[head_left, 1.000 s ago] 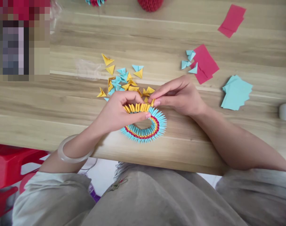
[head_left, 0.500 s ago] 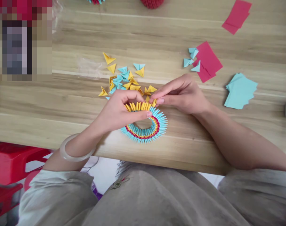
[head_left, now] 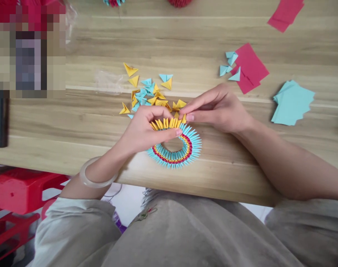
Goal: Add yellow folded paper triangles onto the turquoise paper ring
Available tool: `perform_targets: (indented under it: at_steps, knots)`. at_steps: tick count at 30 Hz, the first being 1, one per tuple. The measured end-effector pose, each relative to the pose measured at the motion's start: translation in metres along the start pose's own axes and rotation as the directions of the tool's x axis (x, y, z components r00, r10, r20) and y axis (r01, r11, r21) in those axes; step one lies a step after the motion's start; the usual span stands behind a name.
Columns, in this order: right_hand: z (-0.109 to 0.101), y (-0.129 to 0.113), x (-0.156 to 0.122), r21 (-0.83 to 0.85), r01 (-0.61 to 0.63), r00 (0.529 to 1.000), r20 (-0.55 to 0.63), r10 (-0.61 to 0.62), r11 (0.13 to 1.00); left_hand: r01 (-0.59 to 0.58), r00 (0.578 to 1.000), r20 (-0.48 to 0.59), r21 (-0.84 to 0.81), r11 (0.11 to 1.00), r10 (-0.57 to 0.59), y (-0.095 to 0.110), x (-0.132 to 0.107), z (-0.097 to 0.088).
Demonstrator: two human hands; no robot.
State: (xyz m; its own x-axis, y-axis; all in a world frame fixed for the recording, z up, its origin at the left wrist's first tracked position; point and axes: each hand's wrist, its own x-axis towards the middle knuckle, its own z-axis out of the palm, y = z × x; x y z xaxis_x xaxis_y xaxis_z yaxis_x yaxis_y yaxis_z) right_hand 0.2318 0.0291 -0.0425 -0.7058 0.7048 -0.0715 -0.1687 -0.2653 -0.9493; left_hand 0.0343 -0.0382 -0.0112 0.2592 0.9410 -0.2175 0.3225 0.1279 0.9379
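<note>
A ring of folded paper pieces [head_left: 196,146], light blue with red and yellow bands, rests near the table's front edge. My left hand [head_left: 143,129] is closed on its far left side, thumb on the inner side and fingers behind. Along the far rim stand several yellow pieces. Between the thumb and forefinger of my right hand [head_left: 216,109] is a yellow folded paper triangle [head_left: 184,118], touching the rim just right of the other yellow ones. Beyond my left hand lies a loose pile of yellow and blue paper triangles [head_left: 142,92].
Red paper sheets [head_left: 249,68] with several blue triangles [head_left: 226,69] lie at the right, near a stack of light blue paper [head_left: 292,104]. More red sheets [head_left: 287,15] are farther back. A clear plastic wrapper [head_left: 109,82] lies left of the pile. Red stools [head_left: 21,189] stand below the table.
The view has shifted slightly, so the table things sit a little differently in frame. Both hands keep their hold at the ring's far rim; the yellow triangle there looks more upright.
</note>
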Motion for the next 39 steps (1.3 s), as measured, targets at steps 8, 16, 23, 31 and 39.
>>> perform_targets:
  at_steps: [8,16,23,31,39]
  knots:
    - [0.000,0.001,0.000,0.001,0.005,1.000,0.010,-0.005,1.000,0.013,1.000,0.013,0.026,1.000,-0.013,0.001,0.000,-0.002]
    - [0.001,0.000,-0.002,-0.072,0.034,0.999,0.035,-0.032,0.997,-0.007,1.000,-0.025,0.022,1.000,0.008,-0.001,0.002,-0.001]
    - [0.008,-0.001,-0.003,0.008,-0.007,0.999,-0.036,0.007,1.000,-0.074,0.994,-0.066,0.168,0.983,0.086,0.002,0.001,-0.002]
    - [0.008,-0.004,-0.004,-0.086,-0.022,0.999,-0.028,0.020,0.996,-0.079,0.983,-0.148,0.180,0.980,0.107,-0.003,-0.001,0.003]
    - [0.008,0.002,-0.003,-0.094,0.175,0.972,-0.139,-0.187,0.980,-0.135,0.986,-0.075,0.152,0.979,0.148,0.000,-0.003,0.002]
